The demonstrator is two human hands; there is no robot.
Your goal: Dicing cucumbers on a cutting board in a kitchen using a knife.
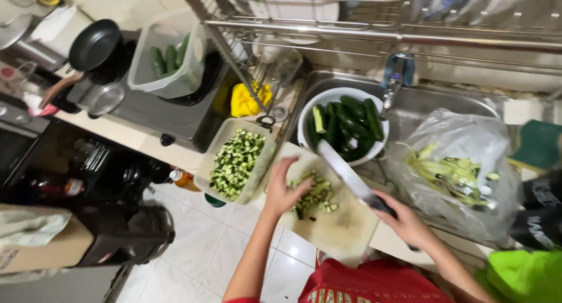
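— Two bare hands are over the board. What is each one doing?

— Her own left hand (283, 192) lies with fingers curled and pressed together over a small heap of diced green cucumber (315, 196), cupping it from the near side and touching it. The right hand (404, 221) is wrapped tight around the dark handle of a broad-bladed steel knife (350, 177); the blade slants up and away from the hand, its flat lying just past the heap.

— And what do the pieces rest on?

— On a pale, worn rectangular cutting board (345, 230), which sits at the counter's edge, partly over the rim of the sink.

— What lies just beyond the hands?

— Left of the board, a shallow white rectangular tray (264, 162) full of more diced cucumber, touching the board's corner. Behind the knife, a round white bowl (307, 113) holding whole and halved dark green cucumbers stands in the steel sink (445, 104), under the tap. To the right, a clear crumpled plastic bag (468, 139) holds pale green peelings.

— Farther out?

— A clear plastic tub (149, 75) with a few whole cucumbers stands on a stove top at the upper left, beside a black frying pan (93, 44). A metal dish rack (374, 22) runs along the top. Whether the knife's edge touches the board, I cannot tell.
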